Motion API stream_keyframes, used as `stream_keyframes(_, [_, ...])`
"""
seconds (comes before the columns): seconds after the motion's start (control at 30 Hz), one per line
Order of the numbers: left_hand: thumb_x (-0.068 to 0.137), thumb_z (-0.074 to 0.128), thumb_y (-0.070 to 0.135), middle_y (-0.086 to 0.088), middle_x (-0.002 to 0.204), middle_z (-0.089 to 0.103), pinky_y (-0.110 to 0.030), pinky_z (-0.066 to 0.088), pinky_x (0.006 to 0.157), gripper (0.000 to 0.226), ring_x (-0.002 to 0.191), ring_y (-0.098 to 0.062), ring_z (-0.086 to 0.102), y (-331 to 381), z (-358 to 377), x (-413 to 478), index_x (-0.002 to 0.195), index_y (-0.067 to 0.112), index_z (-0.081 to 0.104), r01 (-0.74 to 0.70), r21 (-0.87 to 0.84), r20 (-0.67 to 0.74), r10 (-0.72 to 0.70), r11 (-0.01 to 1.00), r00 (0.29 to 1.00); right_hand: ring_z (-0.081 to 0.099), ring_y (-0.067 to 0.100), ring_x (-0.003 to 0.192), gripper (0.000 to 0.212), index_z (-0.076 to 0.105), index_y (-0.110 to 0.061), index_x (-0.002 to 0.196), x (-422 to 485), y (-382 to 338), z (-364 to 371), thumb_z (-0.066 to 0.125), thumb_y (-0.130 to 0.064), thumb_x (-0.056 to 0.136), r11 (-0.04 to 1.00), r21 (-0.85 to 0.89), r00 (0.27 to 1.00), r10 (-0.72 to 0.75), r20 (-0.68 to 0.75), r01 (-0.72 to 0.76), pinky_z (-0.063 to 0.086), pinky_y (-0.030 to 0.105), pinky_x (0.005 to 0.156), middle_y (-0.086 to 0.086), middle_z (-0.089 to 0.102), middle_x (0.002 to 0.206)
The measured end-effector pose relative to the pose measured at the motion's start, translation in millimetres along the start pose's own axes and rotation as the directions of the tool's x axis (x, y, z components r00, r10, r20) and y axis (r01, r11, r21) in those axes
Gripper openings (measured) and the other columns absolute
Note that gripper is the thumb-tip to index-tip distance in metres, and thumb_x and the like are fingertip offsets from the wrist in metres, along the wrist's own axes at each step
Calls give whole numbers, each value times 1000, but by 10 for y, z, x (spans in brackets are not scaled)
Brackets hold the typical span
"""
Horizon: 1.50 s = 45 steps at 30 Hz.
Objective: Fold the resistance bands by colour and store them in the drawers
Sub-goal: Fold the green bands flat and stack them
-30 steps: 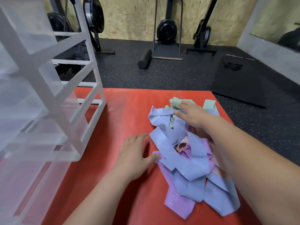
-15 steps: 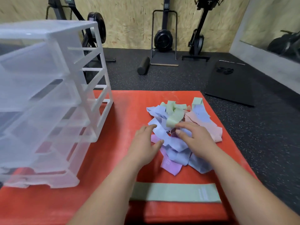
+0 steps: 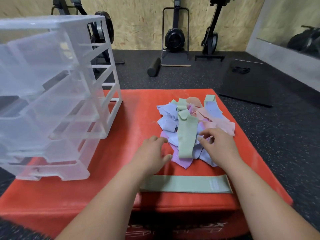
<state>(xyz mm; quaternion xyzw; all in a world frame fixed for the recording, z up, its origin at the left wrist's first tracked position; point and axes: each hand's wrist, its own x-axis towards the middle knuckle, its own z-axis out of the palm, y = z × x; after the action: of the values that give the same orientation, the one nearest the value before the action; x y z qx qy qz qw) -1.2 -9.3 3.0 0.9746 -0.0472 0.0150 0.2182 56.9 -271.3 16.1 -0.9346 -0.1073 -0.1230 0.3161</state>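
— What's in the drawers?

— The clear plastic drawer unit (image 3: 52, 94) stands on the left of the red padded mat (image 3: 121, 170), its drawers pulled out in steps. The cloudy walls hide any contents.

— And the bands?

— A tangled pile of blue, lilac, pink and green resistance bands (image 3: 169, 122) lies mid-mat, with a long green band (image 3: 187, 135) draped over it. A flat green band (image 3: 185, 186) lies along the near edge, its left end under the forearm.

— Hands?

— The left hand (image 3: 152, 153) rests beside the pile, fingers relaxed. The right hand (image 3: 218, 146) curls over the pile's right side. I can't tell whether it is pinching anything.

— The room?

— Black speckled rubber floor (image 3: 277, 135), chipboard wall (image 3: 142, 23), black foam roller (image 3: 153, 67).
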Motion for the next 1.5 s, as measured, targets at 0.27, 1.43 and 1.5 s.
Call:
stream_keyframes(0.27, [95, 66, 49, -4, 142, 53, -41, 43, 106, 62, 128, -30, 48, 51, 71, 262, 151, 26, 48, -14, 31, -8, 14, 999, 1000, 47, 33, 130, 49, 55, -32, 145, 526, 68, 258, 66, -32, 98, 994, -107, 1000, -16, 27, 19, 45, 47, 104, -4, 63, 139])
stream_keyframes(1.43, [96, 71, 44, 3, 137, 61, -38, 47, 104, 50, 127, -19, 55, 350, -264, -49, 141, 28, 60, -139, -181, -157, 111, 974, 981, 72, 1, 90, 20, 81, -36, 96, -224, -248, -842, 83, -19, 85, 977, 209, 997, -53, 58, 40, 59, 35, 88, -21, 77, 97])
stream_keyframes(1.5, [96, 71, 44, 4, 138, 61, -38, 47, 106, 49, 128, -18, 55, 397, -292, -95, 141, 27, 61, -154, -200, -164, 122, 967, 979, 74, 9, 89, 23, 81, -36, 96, -270, -246, -877, 80, -14, 89, 953, 302, 998, -24, 51, 7, 59, 32, 89, -18, 78, 98])
